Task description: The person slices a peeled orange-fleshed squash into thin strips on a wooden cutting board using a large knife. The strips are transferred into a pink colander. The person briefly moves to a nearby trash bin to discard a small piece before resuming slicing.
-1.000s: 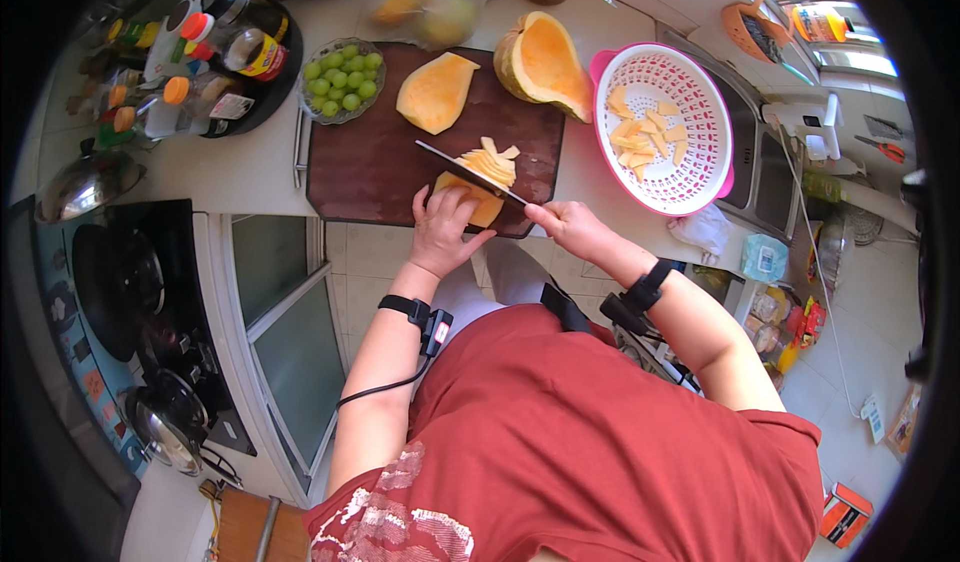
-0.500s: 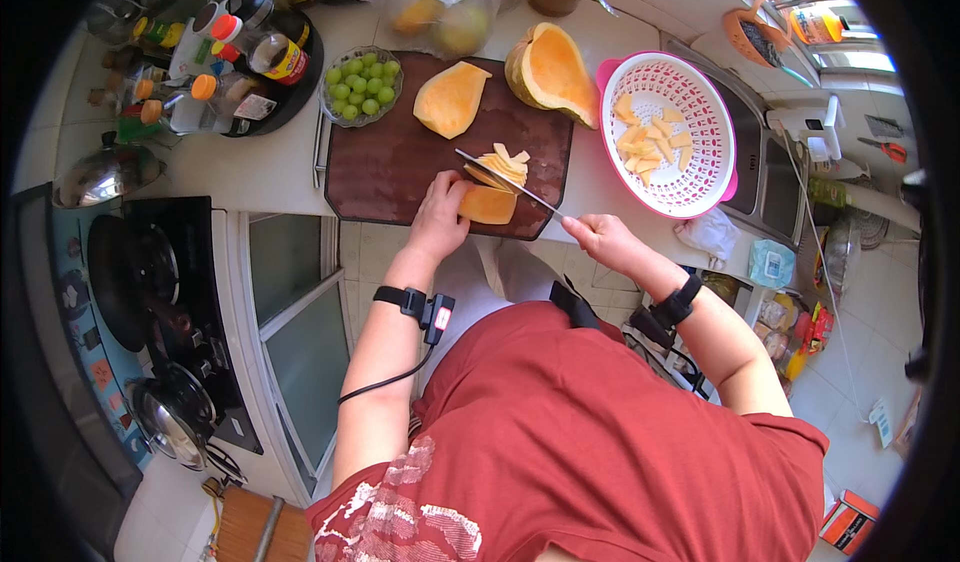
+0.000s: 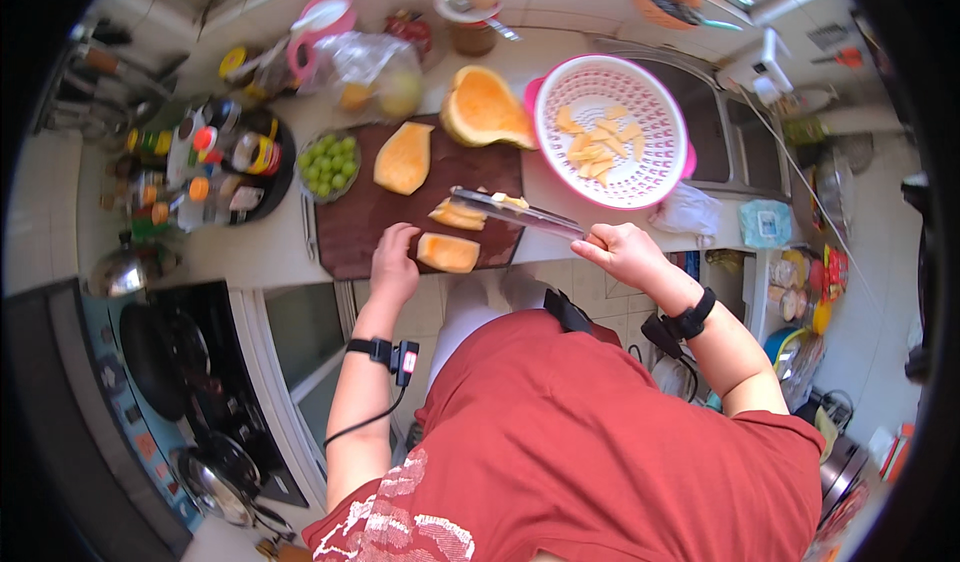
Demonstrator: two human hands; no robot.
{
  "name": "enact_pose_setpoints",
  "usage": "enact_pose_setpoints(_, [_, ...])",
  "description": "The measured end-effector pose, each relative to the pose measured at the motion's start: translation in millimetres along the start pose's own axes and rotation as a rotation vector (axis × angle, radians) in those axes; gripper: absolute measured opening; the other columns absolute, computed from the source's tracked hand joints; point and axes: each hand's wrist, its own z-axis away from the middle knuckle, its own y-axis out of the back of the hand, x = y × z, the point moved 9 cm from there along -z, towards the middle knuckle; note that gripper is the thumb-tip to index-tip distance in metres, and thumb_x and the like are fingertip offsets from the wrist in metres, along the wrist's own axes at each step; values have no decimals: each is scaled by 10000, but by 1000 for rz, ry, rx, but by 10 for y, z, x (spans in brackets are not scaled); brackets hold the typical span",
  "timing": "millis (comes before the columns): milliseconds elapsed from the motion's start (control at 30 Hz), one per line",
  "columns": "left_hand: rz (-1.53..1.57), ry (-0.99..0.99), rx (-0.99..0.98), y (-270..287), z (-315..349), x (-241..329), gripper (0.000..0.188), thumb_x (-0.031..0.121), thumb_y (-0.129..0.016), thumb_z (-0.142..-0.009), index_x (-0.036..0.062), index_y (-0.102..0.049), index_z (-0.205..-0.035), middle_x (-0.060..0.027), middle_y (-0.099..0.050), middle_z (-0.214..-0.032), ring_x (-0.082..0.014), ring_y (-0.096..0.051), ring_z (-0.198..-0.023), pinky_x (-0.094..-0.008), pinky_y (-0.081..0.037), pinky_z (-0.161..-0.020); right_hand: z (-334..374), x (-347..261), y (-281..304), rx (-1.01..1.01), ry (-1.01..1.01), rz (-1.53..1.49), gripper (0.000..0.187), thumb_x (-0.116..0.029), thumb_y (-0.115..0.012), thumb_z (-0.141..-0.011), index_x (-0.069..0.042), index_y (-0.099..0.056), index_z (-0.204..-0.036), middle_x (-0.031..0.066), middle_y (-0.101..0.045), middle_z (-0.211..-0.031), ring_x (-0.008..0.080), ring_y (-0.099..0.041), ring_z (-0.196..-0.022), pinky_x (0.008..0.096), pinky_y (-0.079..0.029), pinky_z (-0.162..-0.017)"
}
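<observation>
My right hand grips the handle of a kitchen knife, its blade reaching left over the brown cutting board. Pale pumpkin slices lie beneath and beside the blade, and a few small bits show along its far edge. A thick chunk of pumpkin rests near the board's front edge. Just left of that chunk is my left hand, empty, with loosely bent fingers. Farther back on the board are a peeled pumpkin piece and a hollowed pumpkin section with its rind on.
A pink-and-white colander with pumpkin slices stands right of the board, beside the sink. Left are a bowl of green grapes and several sauce bottles. A plastic bag sits behind; the stove is at far left.
My left hand has come off the pumpkin chunk and moved left. The knife has lifted from the cut and turned its blade flatter, over the slices. The whole view has shifted.
</observation>
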Motion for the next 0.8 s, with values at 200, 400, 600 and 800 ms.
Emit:
enact_pose_setpoints(200, [547,-70,-36,71,-1119,1076,321,-32,-702,-797,40,-612,-1097,-82,-577,-1001,-128,-553,-676,-234,-480,-616,455,195,597,299,183,261,467,-558,-649,-842,-110,-602,-721,58,-650,-674,282,-651,-648,392,-513,-590])
enact_pose_setpoints(400, [353,-221,-635,-1228,-1550,2225,268,56,-755,-787,57,-635,-1027,-45,-604,-888,-136,-563,-698,-296,-491,-642,805,548,972,514,277,430,475,-577,-662,-810,-127,-577,-684,45,-635,-641,252,-649,-613,361,-506,-538])
enact_pose_setpoints(600, [270,-150,-278,-1704,-1968,2117,246,70,-720,-815,42,-641,-1046,-67,-656,-904,-157,-624,-733,-305,-522,-675,1007,946,960,524,274,431,484,-589,-666,-799,-135,-577,-658,46,-638,-636,256,-649,-598,365,-507,-529])
enact_pose_setpoints(800, [585,112,-336,-1163,-1660,1129,219,83,-699,-839,6,-635,-1034,-57,-669,-902,-135,-639,-753,-270,-520,-687,1128,1315,846,457,195,255,483,-581,-687,-789,-121,-601,-671,69,-646,-652,287,-653,-628,383,-506,-549])
